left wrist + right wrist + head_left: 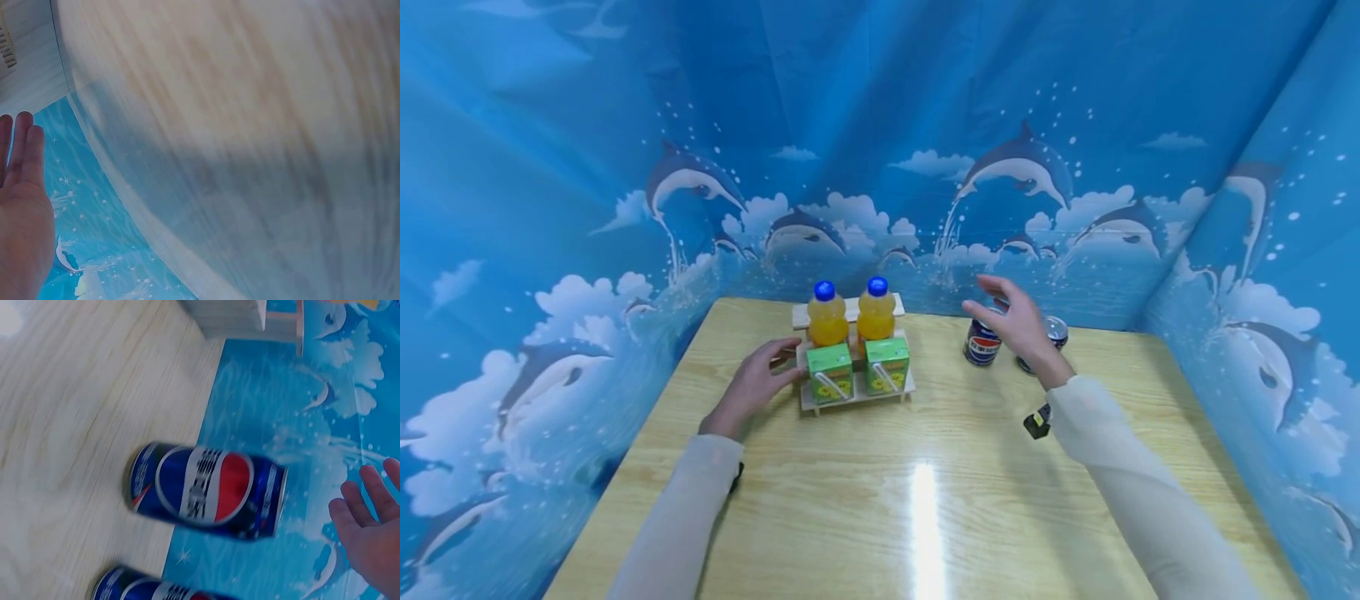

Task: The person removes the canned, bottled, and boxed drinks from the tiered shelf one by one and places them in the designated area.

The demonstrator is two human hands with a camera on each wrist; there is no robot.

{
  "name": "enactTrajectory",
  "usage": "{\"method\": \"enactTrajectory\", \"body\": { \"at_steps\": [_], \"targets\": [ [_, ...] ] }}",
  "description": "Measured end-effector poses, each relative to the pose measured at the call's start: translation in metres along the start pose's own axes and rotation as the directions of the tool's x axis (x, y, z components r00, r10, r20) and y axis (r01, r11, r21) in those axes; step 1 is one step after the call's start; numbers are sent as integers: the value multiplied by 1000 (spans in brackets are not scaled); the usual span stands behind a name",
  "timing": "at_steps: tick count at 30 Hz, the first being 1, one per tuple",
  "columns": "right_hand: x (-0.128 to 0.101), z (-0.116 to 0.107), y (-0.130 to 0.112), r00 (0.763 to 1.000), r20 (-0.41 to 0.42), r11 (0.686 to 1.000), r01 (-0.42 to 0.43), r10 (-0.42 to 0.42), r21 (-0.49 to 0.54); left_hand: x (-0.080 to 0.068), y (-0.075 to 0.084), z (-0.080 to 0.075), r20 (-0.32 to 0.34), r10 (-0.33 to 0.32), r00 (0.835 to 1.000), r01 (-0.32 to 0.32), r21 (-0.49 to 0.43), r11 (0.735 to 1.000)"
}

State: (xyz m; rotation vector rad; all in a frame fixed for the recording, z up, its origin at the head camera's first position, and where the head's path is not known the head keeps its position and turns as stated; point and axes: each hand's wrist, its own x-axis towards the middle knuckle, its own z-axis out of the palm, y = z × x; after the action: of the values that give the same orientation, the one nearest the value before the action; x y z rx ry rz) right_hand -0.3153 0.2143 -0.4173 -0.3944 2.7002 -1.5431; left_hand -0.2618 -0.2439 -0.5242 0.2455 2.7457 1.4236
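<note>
A small wooden stepped rack (801, 317) stands on the table. On its back step are two orange-drink bottles with blue caps, the left bottle (828, 323) and the right bottle (876, 318). Two green juice cartons with straws, the left carton (830, 371) and right carton (887, 365), occupy the front step. My left hand (748, 387) is at the rack's left side, fingertips at its edge; contact is unclear. Fingers extend straight in the left wrist view. Above two blue Pepsi cans, my right hand (1018, 325) spreads its fingers, holding nothing. The nearer can (206, 490) is upright; the other can (1057, 331) is partly hidden.
A small black object (1037, 422) shows by the right sleeve cuff. Blue dolphin-print curtains (880, 125) enclose the wooden table (850, 500) at the back and both sides. Light glares off the table's middle front.
</note>
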Motion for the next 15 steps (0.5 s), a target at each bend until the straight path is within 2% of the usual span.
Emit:
{"method": "enactTrajectory", "body": {
  "at_steps": [15],
  "targets": [
    [15,42,-37,992,102,993,60,-71,106,-1,2,-1,-1,-8,1000,8,-9,1000]
  ]
}}
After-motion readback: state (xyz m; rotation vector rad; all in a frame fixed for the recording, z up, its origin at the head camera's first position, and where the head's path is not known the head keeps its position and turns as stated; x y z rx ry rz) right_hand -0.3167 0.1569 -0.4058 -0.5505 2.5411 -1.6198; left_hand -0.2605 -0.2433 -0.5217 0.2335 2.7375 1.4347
